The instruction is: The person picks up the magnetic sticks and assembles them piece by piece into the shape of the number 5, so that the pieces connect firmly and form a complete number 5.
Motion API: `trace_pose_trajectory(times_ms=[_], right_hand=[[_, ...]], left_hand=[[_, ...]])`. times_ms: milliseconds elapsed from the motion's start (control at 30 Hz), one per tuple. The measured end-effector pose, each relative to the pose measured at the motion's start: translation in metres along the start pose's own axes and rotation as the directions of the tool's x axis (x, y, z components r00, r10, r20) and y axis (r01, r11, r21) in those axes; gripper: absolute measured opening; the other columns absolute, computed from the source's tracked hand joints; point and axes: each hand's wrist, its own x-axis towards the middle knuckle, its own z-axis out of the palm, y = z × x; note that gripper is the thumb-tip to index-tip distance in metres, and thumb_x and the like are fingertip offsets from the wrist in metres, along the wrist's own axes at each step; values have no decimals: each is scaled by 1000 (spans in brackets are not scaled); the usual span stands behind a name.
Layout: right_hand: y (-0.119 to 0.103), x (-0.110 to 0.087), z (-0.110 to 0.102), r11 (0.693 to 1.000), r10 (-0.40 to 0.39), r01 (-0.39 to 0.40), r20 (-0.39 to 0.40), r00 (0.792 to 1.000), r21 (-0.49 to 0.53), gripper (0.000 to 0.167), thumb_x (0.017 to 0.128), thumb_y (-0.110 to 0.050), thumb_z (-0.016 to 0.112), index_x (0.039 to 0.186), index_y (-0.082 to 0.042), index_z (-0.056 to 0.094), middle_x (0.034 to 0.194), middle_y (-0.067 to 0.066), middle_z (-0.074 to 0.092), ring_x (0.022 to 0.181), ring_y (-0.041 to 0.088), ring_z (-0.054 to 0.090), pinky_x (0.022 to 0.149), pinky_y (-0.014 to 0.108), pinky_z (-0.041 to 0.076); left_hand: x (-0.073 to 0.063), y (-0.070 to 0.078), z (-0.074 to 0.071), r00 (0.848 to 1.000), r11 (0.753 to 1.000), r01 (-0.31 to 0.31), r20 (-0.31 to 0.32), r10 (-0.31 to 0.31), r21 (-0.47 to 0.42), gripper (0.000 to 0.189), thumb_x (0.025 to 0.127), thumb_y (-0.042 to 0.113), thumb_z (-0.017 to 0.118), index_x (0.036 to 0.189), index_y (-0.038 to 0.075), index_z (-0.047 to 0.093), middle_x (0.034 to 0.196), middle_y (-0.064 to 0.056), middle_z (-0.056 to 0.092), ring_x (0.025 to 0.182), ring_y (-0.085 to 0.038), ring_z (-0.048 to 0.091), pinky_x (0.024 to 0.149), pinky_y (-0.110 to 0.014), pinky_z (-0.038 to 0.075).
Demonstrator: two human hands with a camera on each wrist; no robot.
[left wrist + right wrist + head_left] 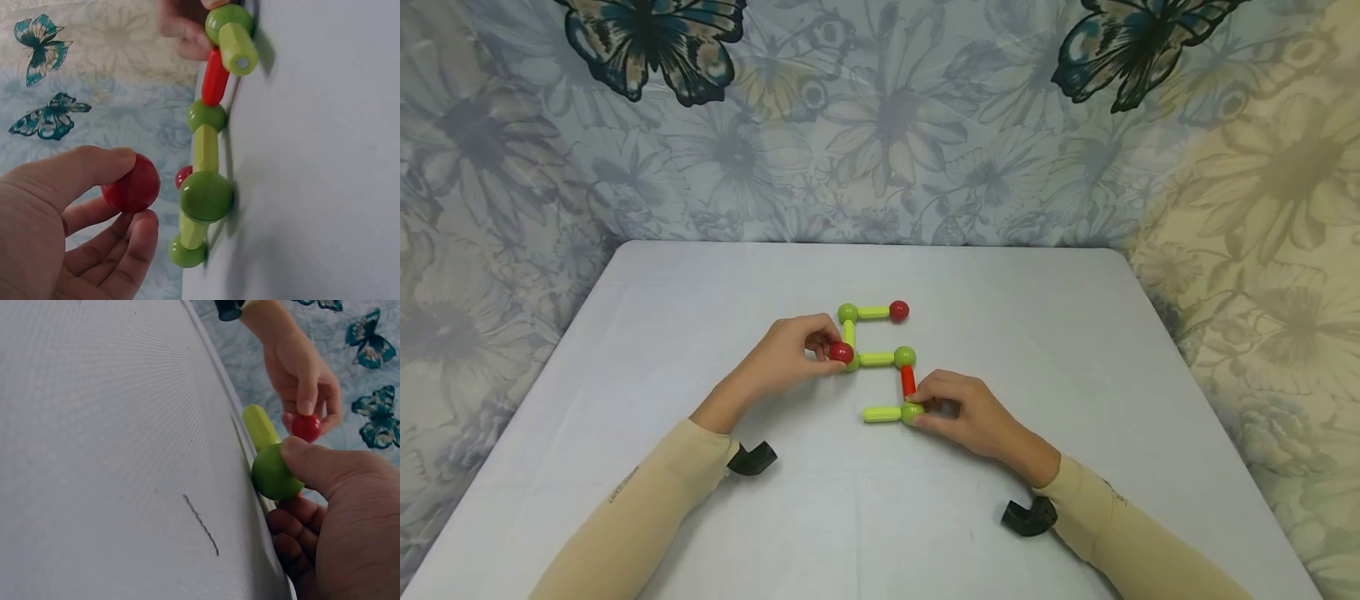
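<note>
A chain of green balls joined by yellow-green rods and one red rod (907, 381) lies on the white table. At its far end sits a red ball (898, 311) on a rod. My left hand (790, 354) pinches another red ball (132, 184) between thumb and fingers; the left wrist view shows it apart from the chain, beside the corner green ball (206, 196). My right hand (973, 412) pinches the near green ball (275, 472), where the red rod meets a yellow-green rod (882, 414) whose left end is free.
The white table (1075, 333) reaches back to a wall (895, 183) covered in floral cloth with butterfly decorations (655, 50). A dark curved piece sits at each sleeve cuff, the left one (752, 458) and the right one (1028, 517).
</note>
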Motion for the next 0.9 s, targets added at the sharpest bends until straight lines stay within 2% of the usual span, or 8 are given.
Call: trace_pose_trajectory(times_ms=[233, 533, 767, 900], right_hand=[[2, 0, 0, 1000, -8, 7, -2, 1000, -9, 28, 91, -12, 90, 116, -22, 81, 106, -12, 70, 90, 16, 63, 76, 32, 54], [1, 0, 1, 1000, -1, 1, -1, 1000, -16, 28, 91, -12, 90, 115, -23, 80, 106, -12, 70, 90, 15, 63, 77, 31, 55], [1, 0, 0, 1000, -3, 3, -7, 1000, -24, 29, 91, -11, 90, 116, -23, 80, 106, -13, 70, 90, 15, 62, 77, 31, 54], [0, 1, -1, 1000, -4, 4, -5, 1000, -24, 29, 92, -11, 90, 116, -23, 80, 106, -13, 70, 90, 14, 62, 76, 31, 54]], left_hand=[[-15, -2, 5, 1000, 1000, -10, 11, 10, -8, 27, 88, 8, 92, 103, 16, 71, 94, 4, 72, 84, -18, 69, 80, -36, 57], [-23, 1, 11, 998, 1000, -10, 56, 9, 22, 27, 89, 15, 92, 105, 20, 71, 92, 8, 71, 82, -15, 66, 77, -34, 55], [-31, -2, 19, 993, 998, -47, 114, 41, 46, 34, 88, 14, 93, 118, 13, 77, 96, 9, 70, 85, -13, 65, 79, -32, 56], [-33, -5, 22, 990, 998, -50, 134, 45, 37, 32, 87, 14, 93, 115, 16, 78, 95, 9, 69, 85, -13, 64, 78, -31, 56]])
